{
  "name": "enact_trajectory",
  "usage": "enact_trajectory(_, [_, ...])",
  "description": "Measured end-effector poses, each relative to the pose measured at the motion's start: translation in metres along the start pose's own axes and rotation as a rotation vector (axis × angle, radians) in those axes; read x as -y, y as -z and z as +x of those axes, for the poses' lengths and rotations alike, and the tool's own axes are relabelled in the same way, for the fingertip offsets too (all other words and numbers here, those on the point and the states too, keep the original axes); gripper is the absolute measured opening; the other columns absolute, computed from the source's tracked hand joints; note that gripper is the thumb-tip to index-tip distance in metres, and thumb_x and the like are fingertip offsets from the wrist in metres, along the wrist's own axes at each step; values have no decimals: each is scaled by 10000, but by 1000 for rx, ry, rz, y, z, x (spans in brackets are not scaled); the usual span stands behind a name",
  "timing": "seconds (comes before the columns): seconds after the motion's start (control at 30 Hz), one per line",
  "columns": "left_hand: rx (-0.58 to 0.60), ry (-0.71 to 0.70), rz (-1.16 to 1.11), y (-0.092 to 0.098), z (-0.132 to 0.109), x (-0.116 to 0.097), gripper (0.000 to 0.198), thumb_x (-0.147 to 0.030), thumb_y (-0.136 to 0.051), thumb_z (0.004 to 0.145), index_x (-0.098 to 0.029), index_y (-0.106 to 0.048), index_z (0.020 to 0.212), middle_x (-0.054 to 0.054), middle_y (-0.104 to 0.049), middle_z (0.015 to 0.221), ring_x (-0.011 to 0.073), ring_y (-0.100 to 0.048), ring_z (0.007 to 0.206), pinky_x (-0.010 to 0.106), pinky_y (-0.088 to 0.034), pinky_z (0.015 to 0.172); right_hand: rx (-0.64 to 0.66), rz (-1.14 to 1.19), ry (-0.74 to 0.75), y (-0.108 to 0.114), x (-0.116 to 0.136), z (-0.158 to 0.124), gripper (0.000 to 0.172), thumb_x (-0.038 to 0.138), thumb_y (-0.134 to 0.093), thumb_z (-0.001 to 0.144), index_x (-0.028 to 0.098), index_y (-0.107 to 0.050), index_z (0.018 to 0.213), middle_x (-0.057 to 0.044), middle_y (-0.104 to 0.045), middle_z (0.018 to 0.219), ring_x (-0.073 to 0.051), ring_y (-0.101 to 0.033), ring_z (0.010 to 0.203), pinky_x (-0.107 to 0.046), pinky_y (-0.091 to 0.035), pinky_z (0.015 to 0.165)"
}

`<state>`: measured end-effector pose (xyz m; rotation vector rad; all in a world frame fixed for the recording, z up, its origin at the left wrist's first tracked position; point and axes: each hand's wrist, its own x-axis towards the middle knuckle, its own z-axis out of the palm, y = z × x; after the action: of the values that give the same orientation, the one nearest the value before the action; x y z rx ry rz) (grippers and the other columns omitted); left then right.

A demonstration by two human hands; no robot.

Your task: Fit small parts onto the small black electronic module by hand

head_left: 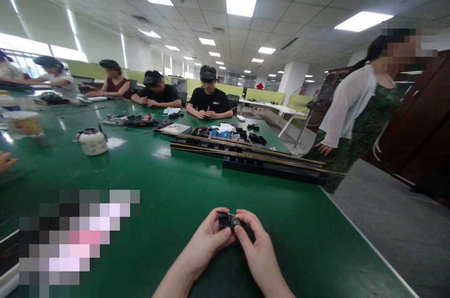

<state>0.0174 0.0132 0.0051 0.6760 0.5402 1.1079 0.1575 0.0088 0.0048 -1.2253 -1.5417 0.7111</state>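
The green table (168, 195) fills most of what I see, running off toward twelve o'clock, where several seated people (209, 99) bend over small work of their own. At about one o'clock from my hands lie the long black rails (253, 160), laid lengthwise along the table edge — likely so their full length is supported and the middle stays free. A standing person in a white top (351, 106) waits at two o'clock, one hand resting on the table's corner. Over at ten o'clock sits a small white pot (92, 141), with tools scattered beyond it. Nearest me, low at six o'clock, my left hand (206, 242) and right hand (258, 246) meet just above the tabletop, fingertips of both pinching a small black part (228, 219) from either side. Holding it between thumbs and forefingers — not in a fist — keeps its top face exposed to view and steady; what the part is I cannot tell.
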Motion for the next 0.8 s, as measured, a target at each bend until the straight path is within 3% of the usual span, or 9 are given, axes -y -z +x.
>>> enact_trajectory(0.8, [-4,3,-70,2,0,2,375,-127,-720,617,-214,-515,919,35,-646,884,166,-609,872,354,-414,870,39,-2,1,-2,-9,1,179,328,-569,748,222,-646,870,-80,-622,1045,-242,-549,1031,-381,-433,905])
